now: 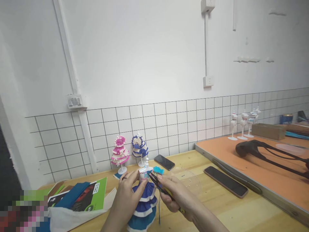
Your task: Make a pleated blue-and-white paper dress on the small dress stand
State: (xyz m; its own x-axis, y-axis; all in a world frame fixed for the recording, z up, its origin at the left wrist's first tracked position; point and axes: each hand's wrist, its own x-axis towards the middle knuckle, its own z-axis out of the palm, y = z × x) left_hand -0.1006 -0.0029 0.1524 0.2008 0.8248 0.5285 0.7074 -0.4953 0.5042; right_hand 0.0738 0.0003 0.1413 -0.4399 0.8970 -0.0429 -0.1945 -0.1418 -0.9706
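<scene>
A small white doll-size dress form (145, 172) wears a tiered skirt (145, 201) in blue and teal with white trim. My left hand (129, 193) pinches the form's bodice from the left side. In my right hand (173, 193) are dark scissors (158, 184) with yellow on the handles, their tips touching or close to a bit of blue material on the bodice. A thin blue strip (159, 209) hangs down beside the skirt. Just behind my right fingers lies a pleated turquoise piece (158, 170).
Two finished-looking dressed forms, one pink (120, 151) and one navy (140, 149), stand by the wall. Two phones (164, 162) (225, 181) and a clear disc with small beads (189, 183) lie right. Fabric and packets (79, 196) lie left. An orange raised board (265, 174) borders the right.
</scene>
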